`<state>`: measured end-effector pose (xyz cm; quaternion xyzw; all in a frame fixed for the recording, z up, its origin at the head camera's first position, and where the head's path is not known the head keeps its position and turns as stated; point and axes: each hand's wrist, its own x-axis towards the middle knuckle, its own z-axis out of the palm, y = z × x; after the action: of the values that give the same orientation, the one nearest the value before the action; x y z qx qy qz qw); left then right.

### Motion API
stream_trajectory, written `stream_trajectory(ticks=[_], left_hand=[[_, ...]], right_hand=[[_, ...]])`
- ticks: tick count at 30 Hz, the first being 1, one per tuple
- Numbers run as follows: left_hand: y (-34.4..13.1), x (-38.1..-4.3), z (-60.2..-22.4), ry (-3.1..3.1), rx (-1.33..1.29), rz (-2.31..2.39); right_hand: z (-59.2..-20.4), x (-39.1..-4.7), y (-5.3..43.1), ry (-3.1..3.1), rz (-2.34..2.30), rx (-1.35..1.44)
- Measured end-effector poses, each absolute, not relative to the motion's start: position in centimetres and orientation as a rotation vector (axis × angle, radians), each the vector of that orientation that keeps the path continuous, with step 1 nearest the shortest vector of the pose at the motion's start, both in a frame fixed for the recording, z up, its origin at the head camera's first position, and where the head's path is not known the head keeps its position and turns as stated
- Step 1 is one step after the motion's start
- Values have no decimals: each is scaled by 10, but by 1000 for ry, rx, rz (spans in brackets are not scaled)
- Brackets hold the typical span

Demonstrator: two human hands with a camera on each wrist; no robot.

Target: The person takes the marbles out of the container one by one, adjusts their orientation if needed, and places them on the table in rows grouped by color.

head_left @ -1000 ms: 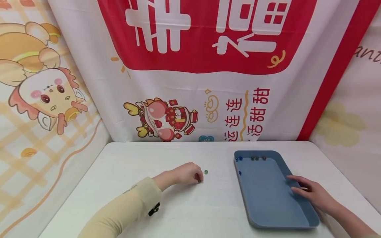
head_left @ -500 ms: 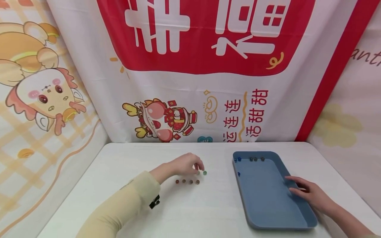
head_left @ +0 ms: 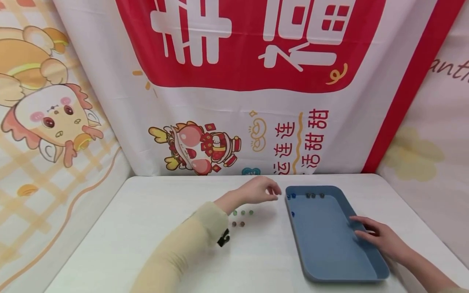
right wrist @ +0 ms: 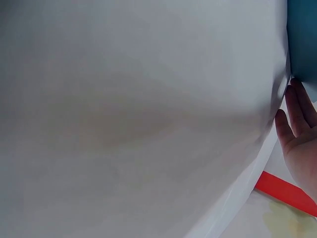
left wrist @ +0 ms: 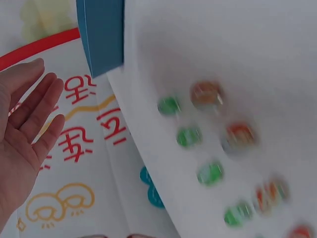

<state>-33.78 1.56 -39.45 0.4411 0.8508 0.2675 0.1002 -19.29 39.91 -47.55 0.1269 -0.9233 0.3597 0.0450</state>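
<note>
My left hand [head_left: 259, 190] is above the table, just left of the blue tray [head_left: 338, 244], with relaxed fingers and nothing visible in them. In the left wrist view the palm of that hand [left wrist: 25, 134] shows bare. Below it lie a row of green marbles [head_left: 243, 213] and a row of brownish-red marbles [head_left: 242, 224], partly hidden by the sleeve in the head view. My right hand [head_left: 384, 240] holds the tray's right rim, thumb and a finger over the inside, other fingers [right wrist: 296, 111] against the outer wall.
Inside the tray, blue marbles [head_left: 292, 214] sit at the far left corner and left wall; dark marbles [head_left: 313, 195] line the far end. The white table [head_left: 256, 260] ends at a printed cloth backdrop [head_left: 220, 101], with cloth walls at both sides.
My left hand has left the brownish-red marbles, passed over the green ones and moved right and away toward the tray. My right hand stays at the tray's rim.
</note>
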Motion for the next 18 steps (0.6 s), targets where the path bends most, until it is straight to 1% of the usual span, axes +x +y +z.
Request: stream_trajectory(ticks=[9, 18], left_hand=[[90, -343, -417, 2561, 1359, 774], [118, -354, -442, 2663, 1249, 745]], right_hand=[[-477, -194, 400, -2772, 1118, 401], [-475, -194, 398, -2825, 1114, 354]])
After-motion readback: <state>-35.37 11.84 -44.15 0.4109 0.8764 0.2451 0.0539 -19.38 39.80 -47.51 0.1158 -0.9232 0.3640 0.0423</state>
